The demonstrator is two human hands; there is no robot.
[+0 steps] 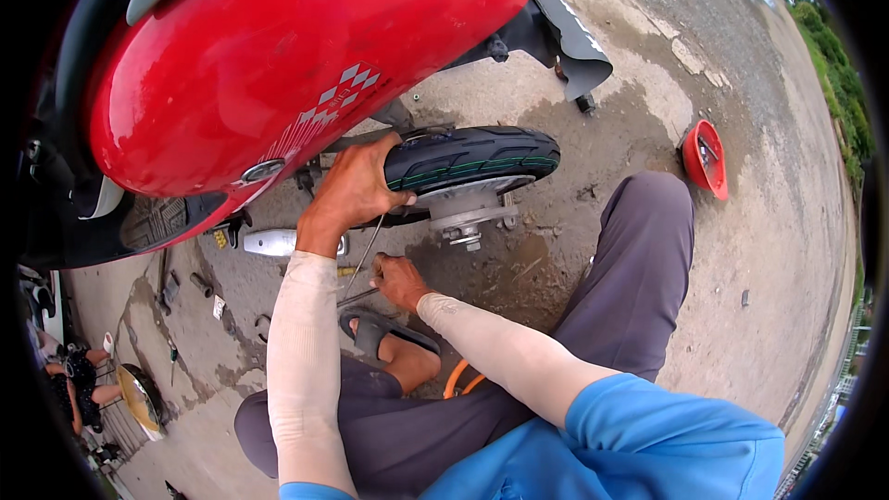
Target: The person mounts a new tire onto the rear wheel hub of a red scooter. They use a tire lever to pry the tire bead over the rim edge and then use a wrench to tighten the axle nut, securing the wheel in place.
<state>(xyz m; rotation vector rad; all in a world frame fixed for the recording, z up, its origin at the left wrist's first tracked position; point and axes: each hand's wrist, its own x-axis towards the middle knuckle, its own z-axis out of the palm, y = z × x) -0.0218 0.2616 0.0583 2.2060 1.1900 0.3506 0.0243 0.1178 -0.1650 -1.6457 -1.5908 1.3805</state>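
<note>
A black tyre point(482, 156) with a thin green line sits on a wheel with a grey hub point(463, 213), close beside a red scooter body point(315, 56). My left hand point(350, 187) is closed around the tyre's near left part, thumb on the sidewall and fingers over the tread. Lower down, my right hand point(400, 282) is closed on a thin metal rod, likely a tyre lever point(357, 297). A second thin lever point(367, 255) slants from the tyre's edge beneath my left hand down toward the first. Where its tip meets the rim is hidden.
A red bowl-shaped container point(697, 167) with small metal parts stands at right. On the left lie a silver cover point(270, 243), a socket point(201, 284) and a screwdriver point(173, 357). An orange hose point(454, 380) runs by my leg. Another person's legs point(93, 387) show at far left.
</note>
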